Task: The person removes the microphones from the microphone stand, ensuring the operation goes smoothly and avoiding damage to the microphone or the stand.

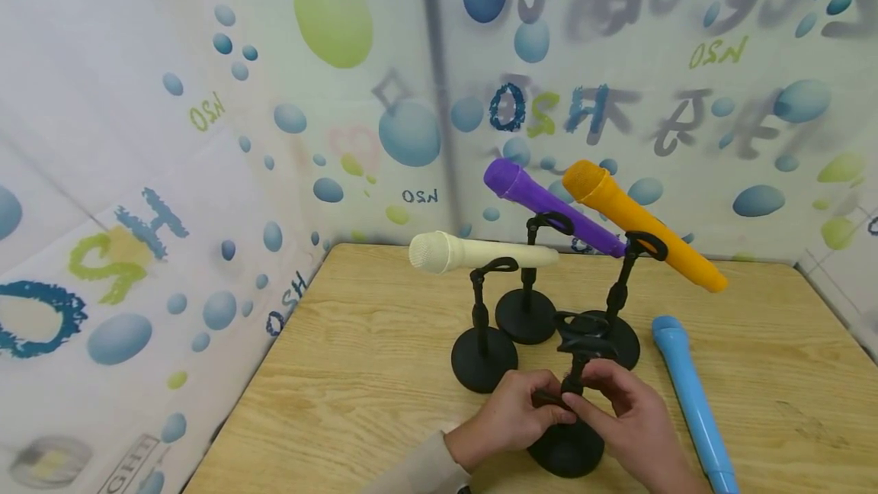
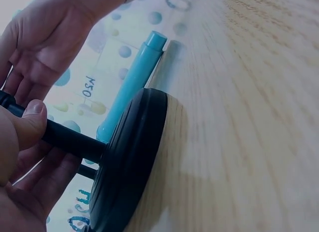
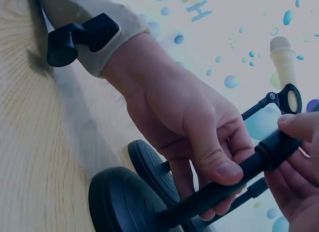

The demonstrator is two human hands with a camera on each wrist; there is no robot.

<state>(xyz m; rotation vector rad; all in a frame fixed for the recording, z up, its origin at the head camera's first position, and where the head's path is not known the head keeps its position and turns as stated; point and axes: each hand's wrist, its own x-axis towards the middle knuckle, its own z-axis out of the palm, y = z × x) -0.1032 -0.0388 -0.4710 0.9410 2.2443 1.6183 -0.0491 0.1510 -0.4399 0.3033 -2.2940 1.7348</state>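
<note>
A black desktop microphone stand (image 1: 568, 454) is upright near the table's front, its round base on the wood. My left hand (image 1: 509, 412) grips the lower pole (image 3: 204, 204) between thumb and fingers. Higher up, my right hand (image 1: 638, 421) pinches the thicker collar (image 3: 279, 148) of the same pole. The stand's holder (image 1: 586, 334) at the top has no microphone in it. To the right of my right hand lies a blue microphone (image 1: 694, 399) on the table.
Behind are three more black stands, carrying a white microphone (image 1: 487, 254), a purple microphone (image 1: 549, 200) and an orange microphone (image 1: 638, 219). The wooden table (image 1: 329, 372) meets a patterned sheet (image 1: 370, 197) at the back and left.
</note>
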